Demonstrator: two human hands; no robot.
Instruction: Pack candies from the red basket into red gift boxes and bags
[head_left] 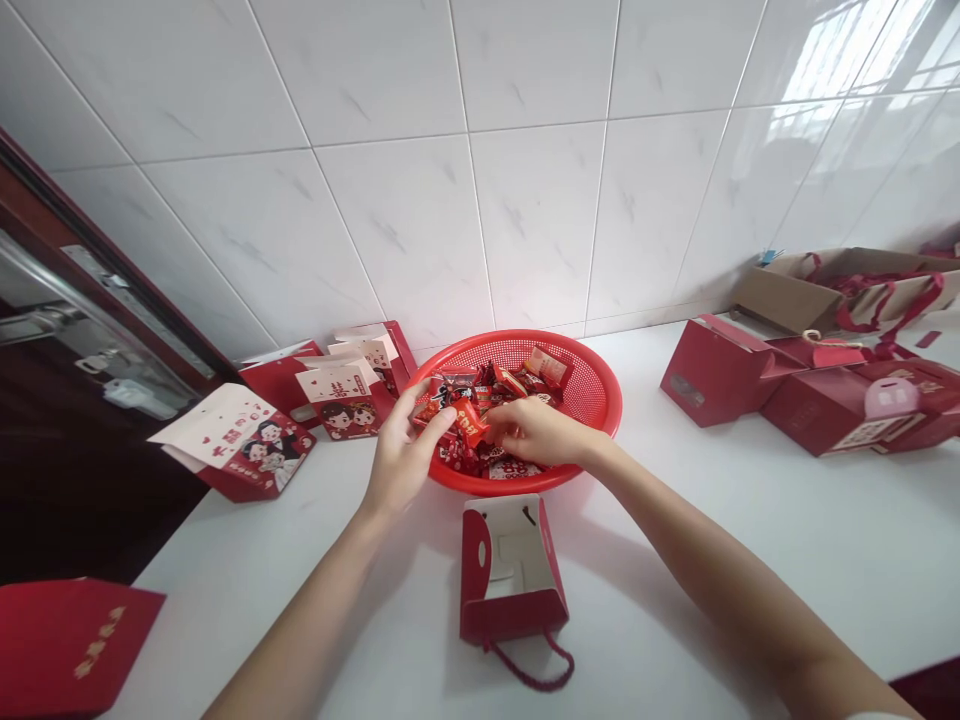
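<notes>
Sweets [551,368] in bright wrappers, mostly red: heaped loose inside red mesh basket [613,400], on pale bench [630,640]. Basket taken as centre of the clock.

Left hand [397,455]: at 9 o'clock, over the rim; thumb and forefinger parted, thumb tip close against a shiny red sweet [469,422]. Grip or mere touch: cannot tell. Right hand [536,430]: in over the rim from 4 o'clock, fingers curled narrow down among the sweets. Anything pinched: cannot tell, fingertips partly hidden.

Open box [514,620]: at 6 o'clock, just beside the basket, mouth up, cord handle [544,685] trailing towards 6. Pale inner flaps in view; no sweets seen within.

At 9 o'clock: printed box [270,455] with couple design, plus smaller cartoon boxes [349,415], upright. Contents: cannot tell. At 8: red packet [60,640], cut by picture edge. At 3: dark red boxes [720,375]; at 2, brown carton [784,300].

Progress, judged: sorting through the heap under way; plenty of sweets in the basket, none visible in the open box. Number of boxes already filled: cannot tell.
</notes>
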